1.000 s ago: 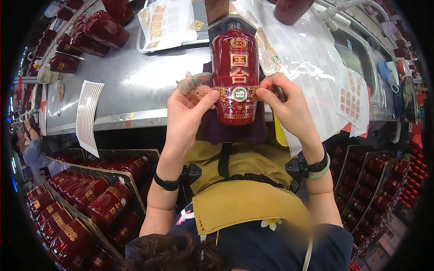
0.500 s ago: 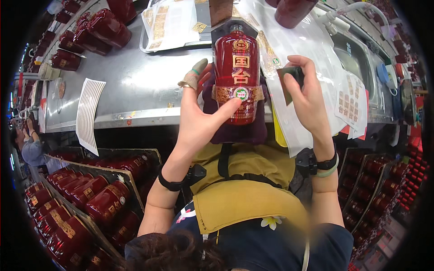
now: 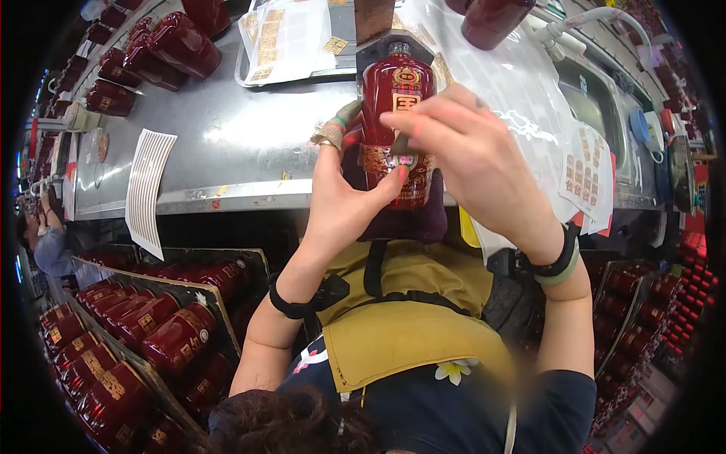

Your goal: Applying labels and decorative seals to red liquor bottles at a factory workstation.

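Observation:
A dark red glass bottle (image 3: 376,94) with gold lettering lies face up on a dark purple cloth pad (image 3: 412,223) at the bench edge. Around its lower part runs a gold patterned label band (image 3: 375,157) with a small round emblem. My left hand (image 3: 342,193) grips the bottle's left side, thumb on the band below the emblem; a cloth cover sits on one finger. Over the bottle's right side, my right hand (image 3: 488,155) pinches a small dark flat scraper (image 3: 401,142), held against the front by the emblem. My right fingers partly hide the lettering.
A white strip sheet (image 3: 151,193) overhangs the bench (image 3: 227,144). Gold label sheets (image 3: 276,34) lie in a tray behind; more label sheets (image 3: 586,170) are at right, near a sink (image 3: 597,98). Red bottles (image 3: 181,45) stand back left; crates of bottles (image 3: 174,333) flank me below.
My right hand has swung left from beside the bottle, bringing the scraper onto its front. My left hand has shifted slightly right, still gripping the bottle.

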`<state>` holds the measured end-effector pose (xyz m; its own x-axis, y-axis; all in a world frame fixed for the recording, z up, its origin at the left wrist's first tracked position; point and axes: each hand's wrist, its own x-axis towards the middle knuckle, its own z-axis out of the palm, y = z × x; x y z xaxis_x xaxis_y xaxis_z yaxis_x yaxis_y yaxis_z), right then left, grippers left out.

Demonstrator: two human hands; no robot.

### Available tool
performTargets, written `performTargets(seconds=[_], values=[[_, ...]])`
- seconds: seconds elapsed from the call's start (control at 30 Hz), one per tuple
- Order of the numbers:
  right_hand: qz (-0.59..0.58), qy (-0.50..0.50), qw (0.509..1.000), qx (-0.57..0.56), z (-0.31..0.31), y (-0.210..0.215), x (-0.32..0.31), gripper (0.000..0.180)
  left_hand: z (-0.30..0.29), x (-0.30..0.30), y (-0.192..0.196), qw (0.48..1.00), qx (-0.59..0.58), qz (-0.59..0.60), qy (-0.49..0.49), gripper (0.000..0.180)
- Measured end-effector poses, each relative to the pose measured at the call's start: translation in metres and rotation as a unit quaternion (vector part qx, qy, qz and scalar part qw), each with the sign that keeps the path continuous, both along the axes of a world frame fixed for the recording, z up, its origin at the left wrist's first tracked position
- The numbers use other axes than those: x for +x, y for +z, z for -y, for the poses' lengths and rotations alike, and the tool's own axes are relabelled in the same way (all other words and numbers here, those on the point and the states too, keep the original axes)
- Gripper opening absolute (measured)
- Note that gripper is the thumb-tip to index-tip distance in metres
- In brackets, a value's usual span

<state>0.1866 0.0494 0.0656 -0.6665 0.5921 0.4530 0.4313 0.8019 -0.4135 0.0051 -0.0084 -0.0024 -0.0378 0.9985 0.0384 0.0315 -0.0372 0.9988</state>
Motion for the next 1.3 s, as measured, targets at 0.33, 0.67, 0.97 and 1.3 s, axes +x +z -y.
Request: performTargets(seconds=[0.33, 0.67, 0.97, 1.3], values=[[-0.112, -0.143, 0.982, -0.043, -0.017, -0.014, 0.015, 0.022, -0.007, -0.009, -0.002, 0.997, -0.015, 0.068, -0.04, 0.084], [-0.291, -0.149, 0.8, -0.504, 0.034, -0.07, 0.024, 0.074, -0.001, -0.021, -0.018, 0.987, -0.048, 0.134, -0.069, 0.083], [-0.301, -0.133, 0.797, -0.505, 0.032, -0.085, 0.028, 0.082, 0.0, -0.022, -0.019, 0.985, -0.057, 0.144, -0.071, 0.082], [-0.292, -0.163, 0.82, -0.464, 0.036, -0.066, 0.031, 0.066, -0.001, -0.021, -0.015, 0.986, -0.06, 0.14, -0.071, 0.082]])
